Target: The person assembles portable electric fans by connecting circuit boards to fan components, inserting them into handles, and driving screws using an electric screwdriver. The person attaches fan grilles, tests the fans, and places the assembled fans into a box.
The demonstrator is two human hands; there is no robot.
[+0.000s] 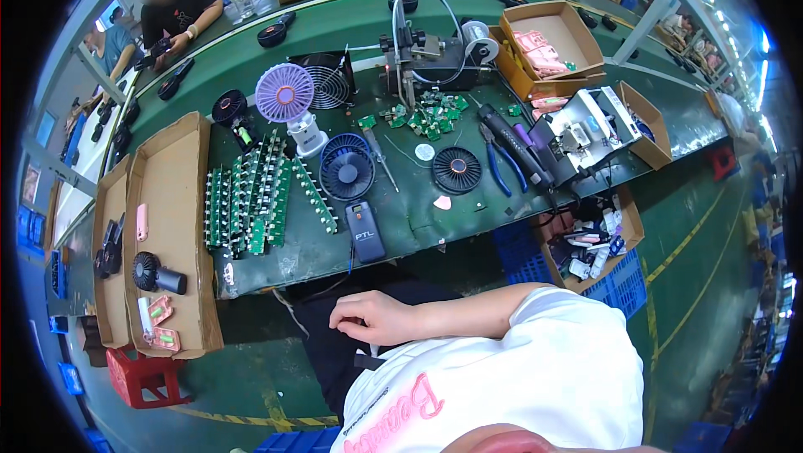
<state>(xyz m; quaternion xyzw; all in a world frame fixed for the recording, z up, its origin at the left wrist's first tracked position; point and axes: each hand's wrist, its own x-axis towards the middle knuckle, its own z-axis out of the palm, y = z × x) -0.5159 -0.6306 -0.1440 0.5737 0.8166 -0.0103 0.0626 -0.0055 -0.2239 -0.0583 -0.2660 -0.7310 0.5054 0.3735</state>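
Note:
My right hand (374,317) hangs over my dark trousers, just off the bench's front edge. Its fingers are loosely curled, and nothing shows in them. My left hand is out of sight. Nearest on the green bench (401,240) lies a dark rectangular device (365,231). Behind it is a round blue-rimmed fan head (346,167). A thin screwdriver (381,160) rests to the right, then a black fan grille (457,170) and blue-handled pliers (500,164). Rows of green circuit boards (248,194) lie to the left, below a standing purple-and-white fan (288,102).
Cardboard trays (180,194) flank the bench at left, holding fan parts. A soldering machine with a wire spool (479,39) stands behind loose boards (435,114). At right are an electric screwdriver (514,143), a white-cased unit (581,131) and open boxes (552,35). Co-workers sit beyond the conveyor (335,14).

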